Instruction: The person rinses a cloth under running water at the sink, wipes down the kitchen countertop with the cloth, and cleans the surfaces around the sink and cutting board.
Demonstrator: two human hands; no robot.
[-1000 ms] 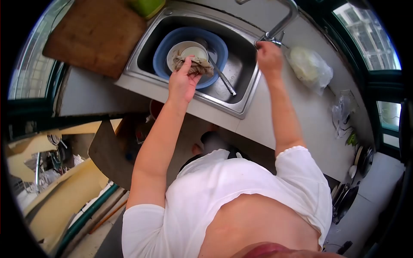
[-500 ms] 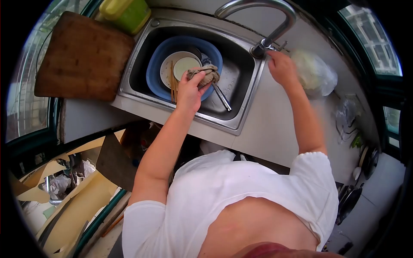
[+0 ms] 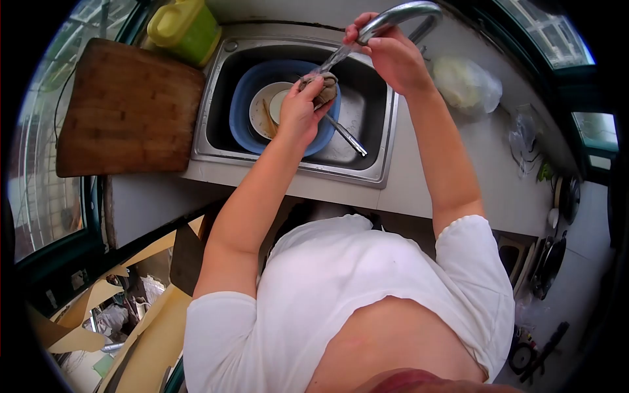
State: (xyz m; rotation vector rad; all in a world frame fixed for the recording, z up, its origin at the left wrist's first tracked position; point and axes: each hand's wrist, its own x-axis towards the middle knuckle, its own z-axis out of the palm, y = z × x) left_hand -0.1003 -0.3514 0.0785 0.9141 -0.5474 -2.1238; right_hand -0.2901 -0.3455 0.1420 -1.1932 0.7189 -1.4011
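My left hand (image 3: pixel 303 112) is closed around a crumpled grey-brown dishcloth (image 3: pixel 325 92) above the blue basin (image 3: pixel 240 128). Up at the curved metal faucet (image 3: pixel 413 9), my right hand (image 3: pixel 397 60) has its fingers wrapped about the end of the spout. Running water (image 3: pixel 335 57) slants down from there onto the cloth. Inside the basin lie a white bowl (image 3: pixel 258 118), a smaller pale bowl partly covered by my left hand, and wooden chopsticks (image 3: pixel 268 119). A metal handle (image 3: pixel 348 138) sticks out over the basin's right edge.
The basin stands in a steel sink (image 3: pixel 373 171). A wooden cutting board (image 3: pixel 128 108) leans at the left, with a yellow-green jug (image 3: pixel 187 33) behind it. Right of the faucet sits a plastic bag with something pale inside (image 3: pixel 464 85). Pans (image 3: pixel 549 265) hang at far right.
My right hand has gone from the faucet's base up to the spout end. Water now flows. My left hand has brought the cloth slightly up and right, under the stream.
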